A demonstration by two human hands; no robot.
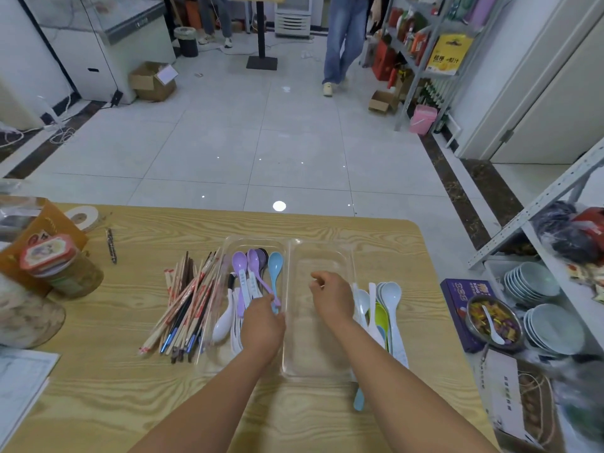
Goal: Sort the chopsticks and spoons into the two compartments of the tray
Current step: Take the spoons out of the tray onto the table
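Note:
A clear two-compartment tray (pixel 289 253) lies on the wooden table. Its left compartment holds several spoons, among them purple ones (pixel 240 261) and a blue spoon (pixel 275 266). Nothing lies in the right compartment (pixel 318 354). A pile of chopsticks (pixel 188 302) lies just left of the tray. More spoons (pixel 382 308), white, green and blue, lie on the table right of the tray. My left hand (pixel 263 325) is over the left compartment and pinches the handle ends of the blue and purple spoons. My right hand (pixel 331 297) hovers over the right compartment with loosely curled fingers, holding nothing.
Jars and a tin (pixel 55 266) stand at the table's left, with a pen (pixel 111 245) nearby. A purple box (pixel 461 308) and a metal bowl of snacks (pixel 495 322) sit at the right edge. Stacked bowls (pixel 542 305) fill a shelf beyond. A person (pixel 343 40) walks on the floor ahead.

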